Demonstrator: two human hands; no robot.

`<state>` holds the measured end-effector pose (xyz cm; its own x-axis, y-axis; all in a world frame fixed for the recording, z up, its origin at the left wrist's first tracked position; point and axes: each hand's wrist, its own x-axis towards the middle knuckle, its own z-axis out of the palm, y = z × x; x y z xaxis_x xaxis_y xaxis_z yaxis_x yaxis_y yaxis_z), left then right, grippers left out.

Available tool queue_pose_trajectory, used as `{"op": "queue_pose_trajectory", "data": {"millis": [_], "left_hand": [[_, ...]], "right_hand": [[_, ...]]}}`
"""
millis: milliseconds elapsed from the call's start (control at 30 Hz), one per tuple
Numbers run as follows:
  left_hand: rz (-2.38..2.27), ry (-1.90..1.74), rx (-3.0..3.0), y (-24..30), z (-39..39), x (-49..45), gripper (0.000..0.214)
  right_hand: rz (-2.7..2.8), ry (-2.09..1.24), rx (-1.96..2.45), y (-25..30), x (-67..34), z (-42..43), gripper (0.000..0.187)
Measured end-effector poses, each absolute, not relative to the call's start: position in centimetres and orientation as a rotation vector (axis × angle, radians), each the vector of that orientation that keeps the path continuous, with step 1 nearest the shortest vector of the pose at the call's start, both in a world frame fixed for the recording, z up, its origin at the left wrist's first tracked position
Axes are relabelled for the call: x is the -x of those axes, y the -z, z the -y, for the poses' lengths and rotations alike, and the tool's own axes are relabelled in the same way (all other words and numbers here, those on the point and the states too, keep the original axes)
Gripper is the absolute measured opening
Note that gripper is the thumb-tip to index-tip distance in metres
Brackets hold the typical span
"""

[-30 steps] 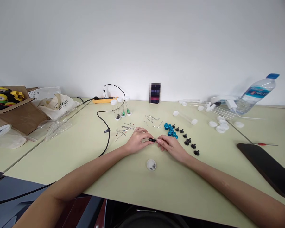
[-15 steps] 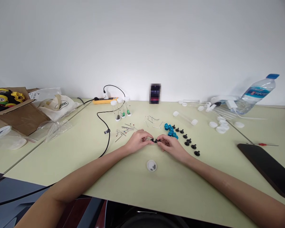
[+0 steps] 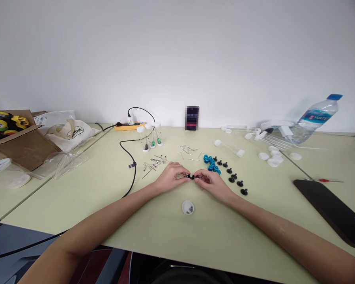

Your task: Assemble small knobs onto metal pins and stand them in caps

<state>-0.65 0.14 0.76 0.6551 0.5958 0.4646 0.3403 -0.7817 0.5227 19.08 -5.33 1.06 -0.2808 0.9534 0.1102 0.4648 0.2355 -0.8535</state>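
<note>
My left hand [image 3: 169, 176] and my right hand [image 3: 210, 182] meet over the middle of the pale green table [image 3: 106, 205]. Between their pinched fingertips sits a small black part on a thin metal pin [image 3: 189, 176]. Both hands rest on the tabletop with fingers curled. Just right of my right hand lies a row of black knobs [image 3: 233, 178] and a cluster of blue knobs [image 3: 211, 163]. A small white cap holding tiny dark pieces [image 3: 188, 207] lies in front of my hands.
Loose metal pins [image 3: 154, 162] lie behind my left hand, near a black cable [image 3: 130, 157] and small vials [image 3: 152, 140]. White caps and tubes [image 3: 269, 156], a water bottle [image 3: 315, 118], a dark pad [image 3: 334, 209], a cardboard box [image 3: 20, 142].
The hands stay pinched on the small black part, with the right fingers shifting slightly around it. The view has tilted down a little.
</note>
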Motion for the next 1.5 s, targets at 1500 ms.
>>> {"op": "queue_pose_trajectory", "data": {"millis": [1500], "left_hand": [[-0.776,-0.887,-2.203,-1.23,0.14,0.74,0.023]], "right_hand": [[1.782,-1.067,1.225,-0.73,-19.16,5.11,0.025]]}}
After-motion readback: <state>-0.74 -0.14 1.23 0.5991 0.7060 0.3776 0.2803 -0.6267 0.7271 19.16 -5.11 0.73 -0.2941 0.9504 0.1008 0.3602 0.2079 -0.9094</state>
